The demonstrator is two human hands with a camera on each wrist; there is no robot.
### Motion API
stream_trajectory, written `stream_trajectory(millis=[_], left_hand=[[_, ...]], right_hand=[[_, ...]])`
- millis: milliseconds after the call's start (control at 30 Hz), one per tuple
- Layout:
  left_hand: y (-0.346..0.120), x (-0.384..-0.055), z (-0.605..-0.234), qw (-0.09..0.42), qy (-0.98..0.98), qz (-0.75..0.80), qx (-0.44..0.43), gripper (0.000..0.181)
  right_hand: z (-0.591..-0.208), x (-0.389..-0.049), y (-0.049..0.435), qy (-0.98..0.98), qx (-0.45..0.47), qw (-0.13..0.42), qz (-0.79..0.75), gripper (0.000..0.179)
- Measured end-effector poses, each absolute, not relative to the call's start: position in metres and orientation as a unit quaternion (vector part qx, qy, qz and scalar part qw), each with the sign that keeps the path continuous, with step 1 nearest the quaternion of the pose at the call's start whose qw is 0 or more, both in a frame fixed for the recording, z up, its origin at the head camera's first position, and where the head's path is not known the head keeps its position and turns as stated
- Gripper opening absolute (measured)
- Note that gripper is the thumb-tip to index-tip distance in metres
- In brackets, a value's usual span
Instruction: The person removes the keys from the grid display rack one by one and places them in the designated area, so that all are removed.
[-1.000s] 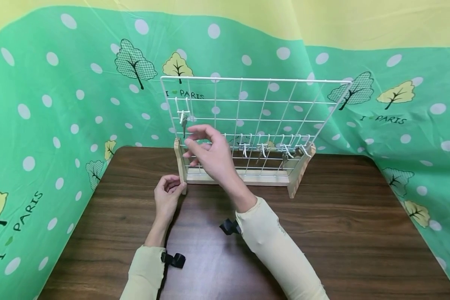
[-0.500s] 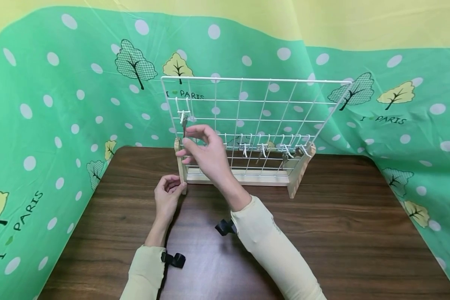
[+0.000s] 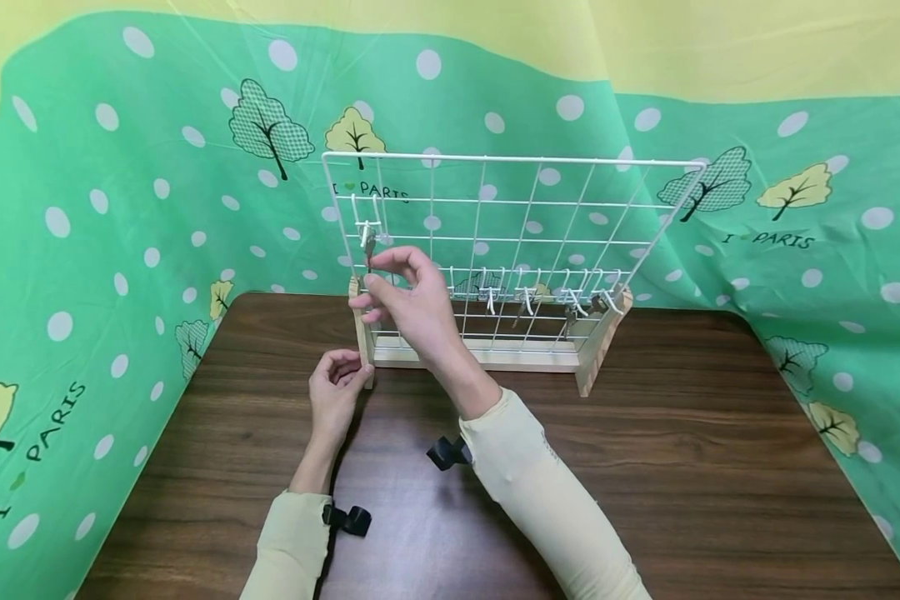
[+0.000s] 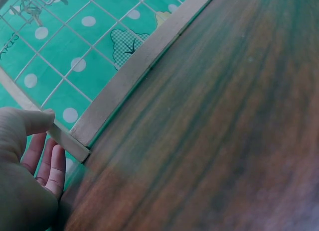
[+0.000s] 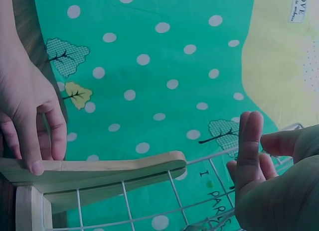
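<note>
A white wire grid [image 3: 510, 202] stands upright in a wooden stand [image 3: 480, 357]. At its upper left a white hook [image 3: 365, 223] bears a dull metal key [image 3: 369, 243]. My right hand [image 3: 416, 312] pinches the key's lower end between thumb and index finger, the other fingers spread beneath. The pinch itself is hidden in the right wrist view, where the right hand [image 5: 279, 176] is at the right edge. My left hand [image 3: 333, 396] holds the stand's left wooden leg [image 4: 70, 141] low down, thumb on the near side and fingers behind.
Several more white hooks [image 3: 527, 298] hang along a lower wire at the right, some with metal keys [image 3: 572, 313] on them. The stand's right leg [image 3: 600, 342] rests on the brown wood-grain table [image 3: 720, 450]. A green patterned cloth [image 3: 195, 208] hangs behind.
My right hand has moved slightly left, and its thumb and index finger have closed on the key's lower end. The left hand has stayed on the leg.
</note>
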State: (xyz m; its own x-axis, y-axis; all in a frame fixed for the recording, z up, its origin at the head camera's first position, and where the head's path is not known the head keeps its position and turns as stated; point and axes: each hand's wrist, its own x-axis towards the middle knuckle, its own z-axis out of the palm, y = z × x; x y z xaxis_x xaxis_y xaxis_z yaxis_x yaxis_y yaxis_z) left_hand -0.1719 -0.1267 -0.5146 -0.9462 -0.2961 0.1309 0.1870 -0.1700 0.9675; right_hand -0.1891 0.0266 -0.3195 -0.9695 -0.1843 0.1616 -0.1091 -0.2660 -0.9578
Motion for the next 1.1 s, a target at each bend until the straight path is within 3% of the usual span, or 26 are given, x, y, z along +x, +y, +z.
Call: stream_trajectory(millis=[400,933,1100], left_hand=[[-0.1270,-0.1726,-0.5163,0.160,-0.622,-0.765,0.046,0.032],[-0.1255,-0.1731,-0.5166,0.158,-0.617,-0.770,0.047,0.033],[-0.1251,-0.1724,-0.5166,0.160,-0.616,-0.770,0.048,0.032]], right_hand=[[-0.3159,-0.1900,0.0268,0.583,-0.122,0.031,-0.802,0.022],[-0.3138,-0.1880,0.0259,0.575,-0.102,-0.031,-0.811,0.008],[-0.3146,-0.1896,0.0238,0.570,-0.095,-0.027,-0.815,0.009]])
